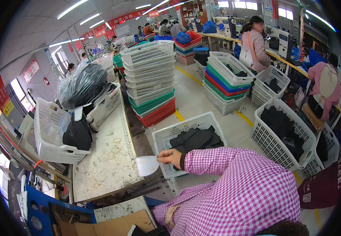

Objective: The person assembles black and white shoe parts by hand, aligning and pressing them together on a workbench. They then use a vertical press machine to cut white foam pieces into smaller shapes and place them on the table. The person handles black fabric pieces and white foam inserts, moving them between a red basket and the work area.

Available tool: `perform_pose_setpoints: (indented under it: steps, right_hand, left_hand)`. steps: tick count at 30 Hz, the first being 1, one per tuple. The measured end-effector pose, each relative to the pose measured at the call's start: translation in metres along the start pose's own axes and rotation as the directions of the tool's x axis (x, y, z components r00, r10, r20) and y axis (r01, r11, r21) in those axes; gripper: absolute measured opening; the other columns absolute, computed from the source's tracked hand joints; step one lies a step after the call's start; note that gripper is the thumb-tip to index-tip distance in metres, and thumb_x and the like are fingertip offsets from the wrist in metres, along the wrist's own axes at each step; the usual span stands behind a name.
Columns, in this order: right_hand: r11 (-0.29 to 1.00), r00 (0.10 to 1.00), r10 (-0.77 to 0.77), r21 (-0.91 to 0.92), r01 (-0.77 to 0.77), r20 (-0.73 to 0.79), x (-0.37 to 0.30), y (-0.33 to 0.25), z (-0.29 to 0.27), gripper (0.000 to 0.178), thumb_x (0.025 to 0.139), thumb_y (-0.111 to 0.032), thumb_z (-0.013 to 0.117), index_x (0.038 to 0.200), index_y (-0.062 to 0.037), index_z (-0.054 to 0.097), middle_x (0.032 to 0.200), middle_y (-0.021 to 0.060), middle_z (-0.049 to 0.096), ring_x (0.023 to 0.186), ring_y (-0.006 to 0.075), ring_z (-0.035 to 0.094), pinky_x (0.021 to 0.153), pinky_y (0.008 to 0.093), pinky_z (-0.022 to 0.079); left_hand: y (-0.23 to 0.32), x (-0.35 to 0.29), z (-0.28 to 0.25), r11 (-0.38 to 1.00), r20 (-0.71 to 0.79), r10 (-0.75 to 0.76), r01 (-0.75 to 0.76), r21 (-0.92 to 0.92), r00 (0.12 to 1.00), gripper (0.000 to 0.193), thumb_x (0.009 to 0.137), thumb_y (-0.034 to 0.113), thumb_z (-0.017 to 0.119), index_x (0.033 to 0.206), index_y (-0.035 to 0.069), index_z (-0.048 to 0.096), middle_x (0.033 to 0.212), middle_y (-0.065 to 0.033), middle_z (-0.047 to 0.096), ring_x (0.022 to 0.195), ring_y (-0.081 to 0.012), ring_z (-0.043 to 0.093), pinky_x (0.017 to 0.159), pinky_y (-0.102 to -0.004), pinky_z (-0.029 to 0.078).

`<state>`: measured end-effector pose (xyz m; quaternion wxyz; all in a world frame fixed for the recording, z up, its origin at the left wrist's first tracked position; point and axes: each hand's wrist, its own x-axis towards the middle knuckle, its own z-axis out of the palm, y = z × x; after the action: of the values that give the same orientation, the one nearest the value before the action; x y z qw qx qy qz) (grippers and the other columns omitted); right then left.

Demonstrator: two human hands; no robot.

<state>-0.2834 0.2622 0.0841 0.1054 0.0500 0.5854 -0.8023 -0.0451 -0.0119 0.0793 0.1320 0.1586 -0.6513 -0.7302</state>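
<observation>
My right hand [172, 158] reaches left from a purple-and-white checked sleeve, its fingers pinched. It holds a thin white curved piece [147, 166] by one edge, with a bit of dark material at the fingertips. The piece hangs beside the worktable's edge, next to a white basket [218, 125] of black cut pieces [197, 140]. Lower down, another part of the checked garment [178, 212] shows with a beige band. My left hand does not show. At the bottom edge lie a brown cardboard sheet [119, 225] and a black item [151, 232], partly cut off.
A worn pale worktable [103, 169] carries tilted white baskets [46, 129] with black pieces and a plastic-wrapped bundle [84, 84]. Tall basket stacks [148, 72] stand beyond. More filled baskets [284, 133] are at right, near people at sewing machines. A blue machine [34, 212] is lower left.
</observation>
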Motion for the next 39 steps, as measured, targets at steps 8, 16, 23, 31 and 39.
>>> perform_pose_setpoints:
  steps: [8,16,23,31,39]
  right_hand:
    - [0.724,0.632,-0.664,-0.553,0.412,-0.399,0.022,-0.246,-0.177,0.028,0.087,-0.028,0.052,0.103,-0.0057,0.06,0.103,0.0085,0.058,0.095,0.0226,0.054,0.081,0.0344,0.044]
    - [0.567,-0.21,-0.796,-0.821,0.067,-0.568,-0.107,-0.475,-0.398,0.041,0.092,-0.036,0.038,0.115,-0.0065,0.055,0.12,0.0151,0.056,0.109,0.0333,0.054,0.089,0.0441,0.045]
    - [0.545,-0.052,-0.814,-0.728,-0.417,-0.579,-0.084,-0.442,-0.451,0.038,0.091,-0.024,0.042,0.124,-0.0062,0.048,0.117,0.0169,0.058,0.102,0.0309,0.058,0.088,0.0399,0.047]
    - [0.493,-0.275,-0.613,-0.631,0.599,-0.74,-0.078,-0.485,-0.41,0.04,0.09,-0.039,0.049,0.098,-0.0016,0.059,0.07,0.0128,0.059,0.054,0.0235,0.056,0.047,0.037,0.048]
    - [0.719,0.453,-0.693,-0.581,0.382,-0.56,0.058,-0.243,-0.282,0.017,0.076,-0.023,0.061,0.087,-0.01,0.062,0.074,0.0016,0.058,0.068,0.0121,0.052,0.056,0.0279,0.041]
  left_hand:
    - [0.0,0.005,-0.01,1.0,0.029,-0.029,0.029,0.004,0.999,0.047,0.079,0.008,0.054,0.124,0.001,0.044,0.123,-0.016,0.052,0.112,-0.0287,0.052,0.093,-0.0392,0.045]
    - [0.004,0.012,-0.007,0.995,0.062,-0.087,0.084,0.051,0.994,0.048,0.078,0.007,0.054,0.125,0.001,0.043,0.124,-0.0157,0.051,0.113,-0.0285,0.051,0.094,-0.0392,0.045]
    - [0.005,0.012,-0.005,0.996,0.054,-0.089,0.087,0.036,0.995,0.05,0.078,0.007,0.054,0.126,0.001,0.043,0.124,-0.0154,0.051,0.113,-0.0283,0.051,0.094,-0.0391,0.044]
    - [0.004,0.009,-0.006,0.993,0.058,-0.11,0.106,0.056,0.992,0.051,0.077,0.006,0.054,0.127,0.001,0.042,0.125,-0.0152,0.05,0.114,-0.028,0.05,0.095,-0.0391,0.044]
    - [0.004,0.007,-0.016,0.996,0.03,-0.083,0.082,0.037,0.996,0.053,0.077,0.005,0.055,0.128,0.001,0.041,0.126,-0.0149,0.05,0.115,-0.0278,0.049,0.095,-0.0391,0.044]
